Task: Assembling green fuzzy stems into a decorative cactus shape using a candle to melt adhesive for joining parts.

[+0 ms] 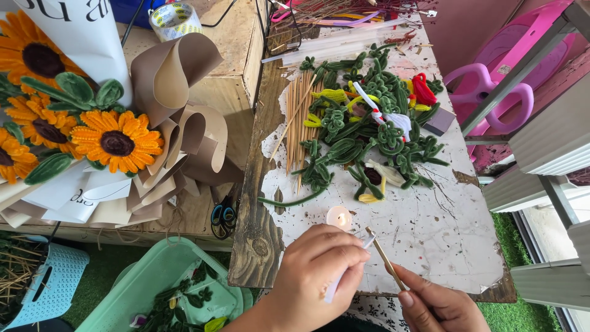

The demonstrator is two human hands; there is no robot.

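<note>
Wooden skewer [385, 259] slants up from the right hand [437, 305], whose fingers pinch its lower end, its tip just beside the lit tealight candle [339, 217] on the chipped white tabletop [442, 233]. Left hand [313, 278] is clenched around what looks like a clear glue stick [344, 273], its end touching the skewer. Green pipe-cleaner leaves [369, 132] and more skewers [299, 120] lie beyond.

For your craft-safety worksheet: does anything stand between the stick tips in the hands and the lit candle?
Nothing visible. The wooden stick and white stick meet just right of the candle, with only bare tabletop between.
</note>
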